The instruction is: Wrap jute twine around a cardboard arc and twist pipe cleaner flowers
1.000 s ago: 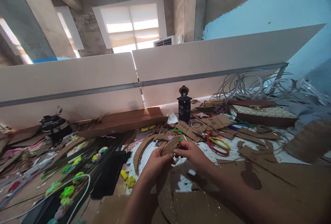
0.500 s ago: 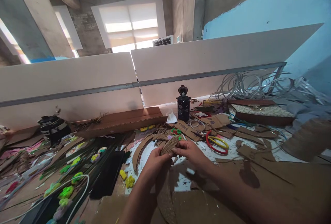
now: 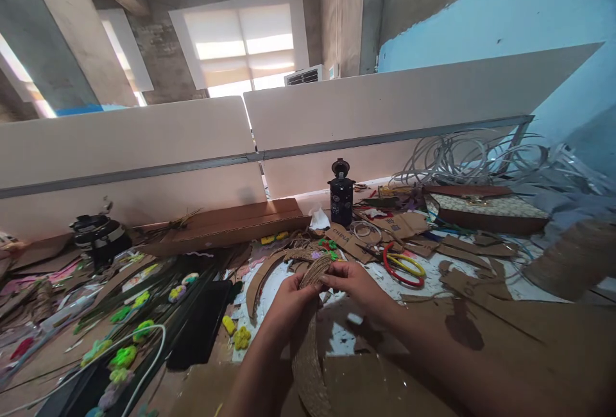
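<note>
A curved band wrapped in brown twine (image 3: 308, 365) runs from between my hands down toward the lower edge of the view. My left hand (image 3: 290, 298) grips it from the left, thumb on top. From the other side my right hand (image 3: 350, 281) pinches the band near its upper end, fingertips close to the left thumb. Just beyond the fingers lie small green and purple flowers (image 3: 327, 247). Left of the hands is a bare curved cardboard strip (image 3: 262, 279). Scissors with red and yellow handles (image 3: 403, 266) rest to the right of my right hand.
A black bottle with its lid up (image 3: 341, 202) stands behind the hands. Fuzzy yellow and green flowers (image 3: 124, 358) lie at the left by a white cable (image 3: 161, 346). On the right are a twine spool (image 3: 570, 260), a patterned handbag (image 3: 486, 210) and flat cardboard (image 3: 543, 353).
The lower part of the twine-wrapped band has shifted slightly and catches more light. Both hands keep almost the same place and grip.
</note>
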`<state>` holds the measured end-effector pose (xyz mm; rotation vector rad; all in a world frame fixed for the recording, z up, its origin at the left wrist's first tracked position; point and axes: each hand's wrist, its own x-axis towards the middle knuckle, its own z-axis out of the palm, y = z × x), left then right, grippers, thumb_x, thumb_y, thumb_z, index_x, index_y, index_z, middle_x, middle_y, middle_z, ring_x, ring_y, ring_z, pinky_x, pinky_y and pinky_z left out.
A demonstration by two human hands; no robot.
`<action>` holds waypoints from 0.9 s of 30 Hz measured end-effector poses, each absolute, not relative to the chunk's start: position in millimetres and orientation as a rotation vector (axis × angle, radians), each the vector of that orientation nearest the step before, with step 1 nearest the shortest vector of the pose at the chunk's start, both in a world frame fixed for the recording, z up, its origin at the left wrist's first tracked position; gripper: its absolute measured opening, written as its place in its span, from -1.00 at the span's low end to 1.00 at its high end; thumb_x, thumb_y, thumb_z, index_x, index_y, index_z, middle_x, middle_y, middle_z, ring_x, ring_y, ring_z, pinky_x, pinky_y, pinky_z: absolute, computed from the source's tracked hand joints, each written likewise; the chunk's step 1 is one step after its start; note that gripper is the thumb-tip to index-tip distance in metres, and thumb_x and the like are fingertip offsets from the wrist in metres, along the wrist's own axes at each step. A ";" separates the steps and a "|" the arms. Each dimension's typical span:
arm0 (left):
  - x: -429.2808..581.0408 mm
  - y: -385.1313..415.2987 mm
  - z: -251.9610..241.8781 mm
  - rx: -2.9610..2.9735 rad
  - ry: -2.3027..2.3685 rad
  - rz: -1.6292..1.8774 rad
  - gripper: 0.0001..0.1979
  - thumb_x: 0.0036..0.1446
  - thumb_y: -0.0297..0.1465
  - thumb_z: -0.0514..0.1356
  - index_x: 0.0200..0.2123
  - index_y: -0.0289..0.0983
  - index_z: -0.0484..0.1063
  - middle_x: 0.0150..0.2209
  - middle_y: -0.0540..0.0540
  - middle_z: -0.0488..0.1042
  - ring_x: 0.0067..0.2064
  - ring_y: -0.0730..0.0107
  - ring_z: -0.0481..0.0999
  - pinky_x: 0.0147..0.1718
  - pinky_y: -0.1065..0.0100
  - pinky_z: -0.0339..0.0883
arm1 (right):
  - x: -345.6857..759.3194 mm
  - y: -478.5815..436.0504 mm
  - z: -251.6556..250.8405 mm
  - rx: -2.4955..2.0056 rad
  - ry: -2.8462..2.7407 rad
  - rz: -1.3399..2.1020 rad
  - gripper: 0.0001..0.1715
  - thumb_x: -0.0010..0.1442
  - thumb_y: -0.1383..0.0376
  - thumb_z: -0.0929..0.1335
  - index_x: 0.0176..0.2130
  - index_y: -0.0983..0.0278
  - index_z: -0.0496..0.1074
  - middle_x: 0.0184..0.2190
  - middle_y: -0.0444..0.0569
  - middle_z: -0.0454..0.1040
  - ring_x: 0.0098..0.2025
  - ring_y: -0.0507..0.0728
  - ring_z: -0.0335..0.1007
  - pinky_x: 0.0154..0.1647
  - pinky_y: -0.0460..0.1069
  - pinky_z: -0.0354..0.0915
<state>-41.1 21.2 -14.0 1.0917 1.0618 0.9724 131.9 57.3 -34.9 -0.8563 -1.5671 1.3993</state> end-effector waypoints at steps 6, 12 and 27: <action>-40.8 22.0 -14.4 1.081 1.099 0.945 -0.63 -0.07 -0.22 0.41 -0.24 -0.30 0.52 -0.52 0.00 0.48 -0.56 0.48 0.39 -0.56 0.46 0.22 | 129.9 53.3 -33.1 -0.880 -1.527 1.362 -0.71 0.08 0.08 0.47 -0.38 0.27 0.55 -0.46 -0.10 0.51 -0.39 0.12 0.36 -0.32 -0.01 0.22; -40.0 21.2 -14.5 1.094 1.072 0.983 -0.74 -0.06 -0.28 0.39 -0.33 -0.29 0.48 -0.60 0.07 0.40 -0.61 0.52 0.30 -0.60 0.47 0.18 | 130.9 56.6 -36.7 -0.867 -1.530 1.372 -0.72 0.06 0.09 0.48 -0.36 0.27 0.57 -0.44 -0.10 0.54 -0.38 0.12 0.38 -0.30 -0.01 0.23; -49.2 22.6 -11.1 1.035 1.088 0.980 -0.71 -0.06 -0.33 0.38 -0.24 -0.27 0.46 -0.48 -0.01 0.55 -0.51 0.37 0.50 -0.46 0.39 0.36 | 140.0 50.3 -18.8 -1.040 -1.592 0.678 -0.71 0.12 0.12 0.46 -0.18 0.21 0.50 -0.13 0.01 0.50 -0.02 0.26 0.35 -0.02 0.07 0.21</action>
